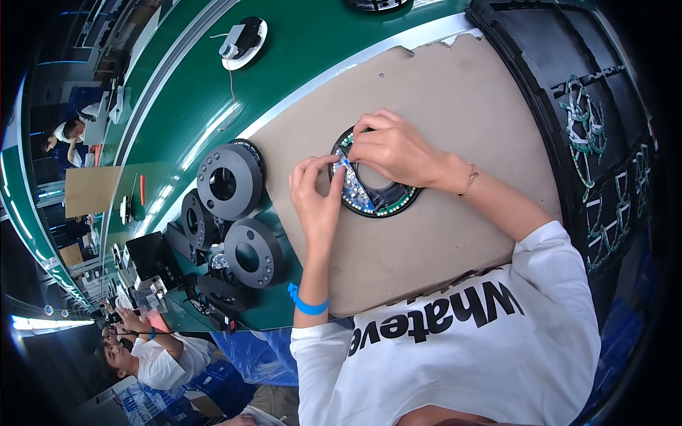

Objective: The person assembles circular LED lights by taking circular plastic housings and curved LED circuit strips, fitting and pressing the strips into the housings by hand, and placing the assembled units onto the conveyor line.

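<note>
A round black housing lies on the cardboard sheet, with a green ring-shaped board dotted with small white parts along its rim. Across its left side sits a blue circuit board crowded with small components. My left hand comes in from the left, its thumb and index finger pinched at the upper end of that blue board. Over the upper part of the housing is my right hand, fingers bent and closed near the board's upper end. Whatever lies between the right fingertips is hidden by the hand.
Several dark grey ring-shaped covers are piled left of the cardboard sheet on the green table. A white disc with a wired part lies farther off. Black trays with green board strips stand right. Co-workers sit left.
</note>
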Demonstrator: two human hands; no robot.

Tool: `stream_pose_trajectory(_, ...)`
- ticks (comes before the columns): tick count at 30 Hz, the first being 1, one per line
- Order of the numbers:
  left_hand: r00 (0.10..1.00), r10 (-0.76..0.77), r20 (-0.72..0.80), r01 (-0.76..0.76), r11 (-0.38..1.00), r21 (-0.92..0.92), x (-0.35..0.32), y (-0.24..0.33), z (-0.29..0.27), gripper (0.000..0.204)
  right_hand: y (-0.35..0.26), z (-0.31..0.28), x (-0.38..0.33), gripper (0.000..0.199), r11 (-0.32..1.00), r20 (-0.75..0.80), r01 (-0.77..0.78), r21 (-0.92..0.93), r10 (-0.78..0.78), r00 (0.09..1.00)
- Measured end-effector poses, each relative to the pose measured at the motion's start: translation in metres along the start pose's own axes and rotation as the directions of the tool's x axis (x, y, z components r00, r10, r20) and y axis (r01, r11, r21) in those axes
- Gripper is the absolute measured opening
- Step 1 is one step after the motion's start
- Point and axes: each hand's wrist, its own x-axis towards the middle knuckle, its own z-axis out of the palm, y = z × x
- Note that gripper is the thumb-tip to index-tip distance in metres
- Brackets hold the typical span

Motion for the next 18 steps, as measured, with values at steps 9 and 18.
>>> stream_pose_trajectory(9, 0.999, -0.009, 0.035, 0.011, 0.997, -0.075, -0.0013, 0.0022, -0.0020, 0.018, 0.0013, -0.0031, 0.0005, 0.001, 1.000, 0.096, 0.014, 0.022, -0.016, 0.995)
stream_pose_trajectory(18, 0.999, -0.001, 0.039, 0.004, 0.997, -0.074, -0.0013, 0.0005, -0.0012, 0.019, 0.0025, -0.0013, 0.0018, 0.002, 1.000, 0.116, 0.015, -0.003, -0.015, 0.993)
